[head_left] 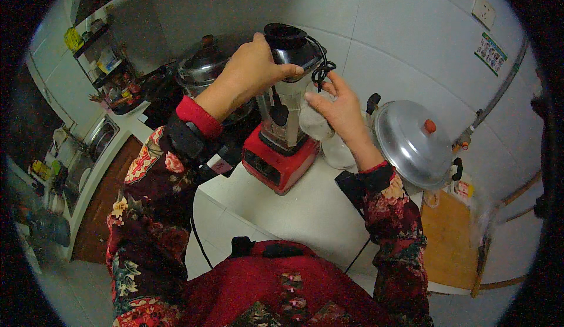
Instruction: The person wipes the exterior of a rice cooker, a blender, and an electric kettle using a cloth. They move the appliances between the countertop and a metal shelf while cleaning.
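Observation:
A blender stands before me with a red base (280, 162), a clear jug (288, 122) and a black lid (293, 56). My left hand (251, 69) grips the lid from the left, thumb across its front. Beside the jug, my right hand (341, 107) is around the upper part of a translucent rounded container (315, 118); its contents are unclear. The fingertips are close to a knotted black power cord (324, 72), which drapes from the lid. Its plug (278, 110) hangs in front of the jug. Behind the right wrist is a clear glass vessel (339, 151), partly hidden.
The white counter (282, 214) carries a lidded metal pot (412, 140) at right and a glass-lidded pot (205, 71) behind my left arm. A wooden board (451, 239) is at lower right. On the far left are a shelf rack (105, 63) and a sink (105, 140).

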`<state>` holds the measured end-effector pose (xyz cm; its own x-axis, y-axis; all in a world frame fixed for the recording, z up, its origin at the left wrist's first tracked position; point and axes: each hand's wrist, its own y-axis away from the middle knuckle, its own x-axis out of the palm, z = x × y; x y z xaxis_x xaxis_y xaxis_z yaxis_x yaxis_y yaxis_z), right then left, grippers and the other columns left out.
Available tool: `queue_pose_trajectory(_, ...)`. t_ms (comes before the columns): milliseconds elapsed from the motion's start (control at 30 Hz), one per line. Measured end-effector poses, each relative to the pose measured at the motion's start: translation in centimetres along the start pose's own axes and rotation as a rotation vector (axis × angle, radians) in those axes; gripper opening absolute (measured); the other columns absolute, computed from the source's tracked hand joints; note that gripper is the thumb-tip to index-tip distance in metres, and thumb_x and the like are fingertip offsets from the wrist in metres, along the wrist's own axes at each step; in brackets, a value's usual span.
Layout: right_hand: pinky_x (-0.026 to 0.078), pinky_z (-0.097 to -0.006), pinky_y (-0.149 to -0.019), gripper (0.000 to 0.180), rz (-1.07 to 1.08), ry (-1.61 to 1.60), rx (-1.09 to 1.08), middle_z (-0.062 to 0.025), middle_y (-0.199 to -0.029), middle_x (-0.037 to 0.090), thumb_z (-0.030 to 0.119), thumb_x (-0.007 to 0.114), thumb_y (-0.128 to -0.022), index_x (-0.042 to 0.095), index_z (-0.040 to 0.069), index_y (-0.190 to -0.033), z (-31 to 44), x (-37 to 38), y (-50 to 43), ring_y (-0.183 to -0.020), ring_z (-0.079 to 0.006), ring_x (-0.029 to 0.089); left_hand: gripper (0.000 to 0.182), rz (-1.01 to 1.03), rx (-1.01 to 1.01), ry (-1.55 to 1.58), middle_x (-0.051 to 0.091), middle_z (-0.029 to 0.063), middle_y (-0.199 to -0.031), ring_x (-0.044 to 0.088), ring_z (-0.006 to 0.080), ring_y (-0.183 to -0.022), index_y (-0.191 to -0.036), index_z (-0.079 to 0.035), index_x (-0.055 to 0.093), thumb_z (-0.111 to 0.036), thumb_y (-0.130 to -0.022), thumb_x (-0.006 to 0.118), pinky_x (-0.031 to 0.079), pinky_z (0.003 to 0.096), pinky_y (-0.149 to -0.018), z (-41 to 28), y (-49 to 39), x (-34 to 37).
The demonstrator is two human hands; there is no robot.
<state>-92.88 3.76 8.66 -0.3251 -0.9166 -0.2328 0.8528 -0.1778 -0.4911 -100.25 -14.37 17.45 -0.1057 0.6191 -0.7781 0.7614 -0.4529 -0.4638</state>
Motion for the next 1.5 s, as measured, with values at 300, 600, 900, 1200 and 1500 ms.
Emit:
queue_pose_trajectory(300, 0.040, -0.0337, -0.095, 0.080, 0.052, 0.120, -0.019, -0.0226, -0.120, 0.056, 0.027, 0.074, -0.075, 0.033, -0.007, -0.134, -0.2, -0.4, -0.1, -0.115, -0.0274, 0.053, 0.051, 0.157, -0.338, 0.722, 0.063, 0.0149, -0.077, 0.061, 0.0186, -0.052, -0.123, 0.009, 0.038, -0.013, -0.082, 0.060, 0.051, 0.0297, -0.047, 2.3, 0.2, -0.5)
queue_pose_trajectory(600, 0.042, -0.0280, -0.090, 0.072, 0.132, 0.003, 0.161, -0.0177, -0.117, 0.058, 0.030, 0.067, -0.082, 0.034, -0.006, -0.134, 0.9, -1.2, -0.9, -0.106, -0.0181, 0.054, 0.061, -0.073, -0.237, 0.943, 0.059, 0.0137, -0.069, 0.063, 0.0207, -0.054, -0.133, 0.010, 0.023, -0.004, -0.085, 0.058, 0.052, 0.0290, -0.045, -0.1, 1.9, 1.1)
queue_pose_trajectory(900, 0.044, -0.0307, -0.087, 0.080, 0.183, 0.091, 0.061, -0.0195, -0.116, 0.058, 0.034, 0.076, -0.071, 0.038, -0.005, -0.130, 3.1, -0.5, -1.0, -0.105, -0.0216, 0.056, 0.047, -0.182, -0.166, 0.794, 0.058, 0.0084, -0.065, 0.060, 0.0152, -0.052, -0.128, 0.003, 0.040, -0.006, -0.086, 0.058, 0.048, 0.0265, -0.044, -0.6, 3.5, 1.9)
queue_pose_trajectory(1200, 0.043, -0.0355, -0.091, 0.075, 0.142, 0.210, -0.019, -0.0199, -0.113, 0.059, 0.034, 0.077, -0.066, 0.045, -0.001, -0.124, 3.5, -0.2, -1.2, -0.105, -0.0288, 0.058, 0.040, -0.233, -0.091, 0.724, 0.055, 0.0035, -0.063, 0.055, 0.0102, -0.052, -0.125, 0.001, 0.045, -0.005, -0.087, 0.056, 0.045, 0.0253, -0.047, -0.9, 4.2, 2.5)
queue_pose_trajectory(1500, 0.043, -0.0322, -0.091, 0.071, 0.104, 0.226, -0.007, -0.0193, -0.114, 0.059, 0.035, 0.072, -0.074, 0.042, -0.001, -0.129, 2.1, -0.7, -0.1, -0.108, -0.0249, 0.056, 0.034, -0.446, -0.075, 0.311, 0.061, 0.0134, -0.070, 0.059, 0.0204, -0.064, -0.094, 0.004, 0.061, -0.026, -0.080, 0.067, 0.046, 0.0317, -0.060, 3.2, 0.7, 0.8)
